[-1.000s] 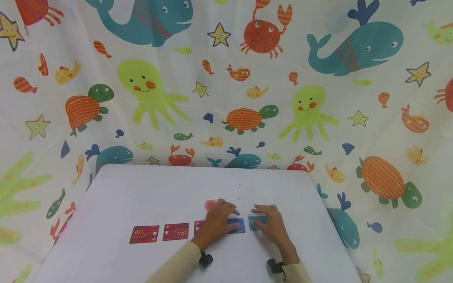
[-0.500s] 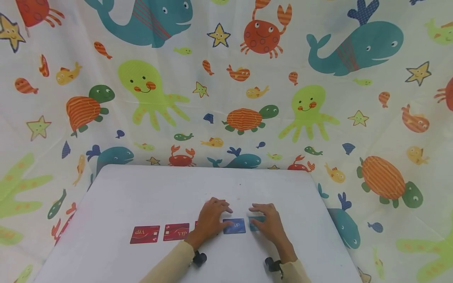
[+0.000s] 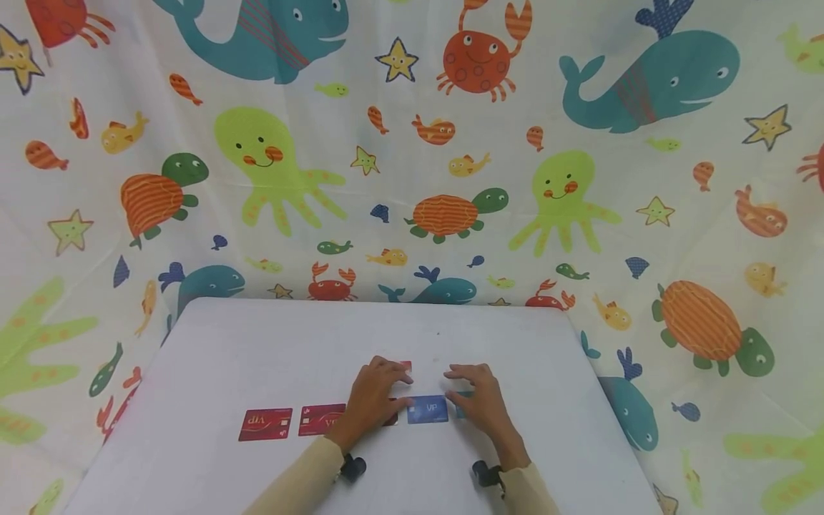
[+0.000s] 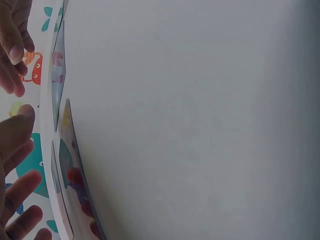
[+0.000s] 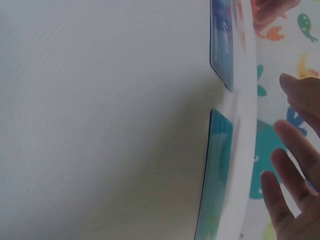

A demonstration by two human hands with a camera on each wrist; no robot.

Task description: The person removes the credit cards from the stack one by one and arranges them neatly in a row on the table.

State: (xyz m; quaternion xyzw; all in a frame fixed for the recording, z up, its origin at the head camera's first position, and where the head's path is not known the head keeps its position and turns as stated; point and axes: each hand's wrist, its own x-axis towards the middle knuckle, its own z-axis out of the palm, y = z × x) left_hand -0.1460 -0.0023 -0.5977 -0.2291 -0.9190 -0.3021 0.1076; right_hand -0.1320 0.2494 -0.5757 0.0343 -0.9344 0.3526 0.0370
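Note:
Cards lie in a row on the white table. My left hand hovers, fingers loosely bent and apart, over a dark red card that it mostly hides. A blue VIP card lies between the hands, with the left thumb tip right at its left edge. My right hand is over a teal card, covering most of it in the head view. Its fingers are spread with nothing between them in the right wrist view. Two red VIP cards, one on the far left and another beside it, lie left of the hands.
Just beyond the left fingers, a small red patch shows on the white table. A curtain printed with sea animals hangs behind the table's back edge. Dark wrist cameras, left and right, sit below the hands.
My left hand has moved left, off the blue card and over the dark red one, uncovering the red patch's right side. My right hand has shifted slightly left, covering more of the teal card.

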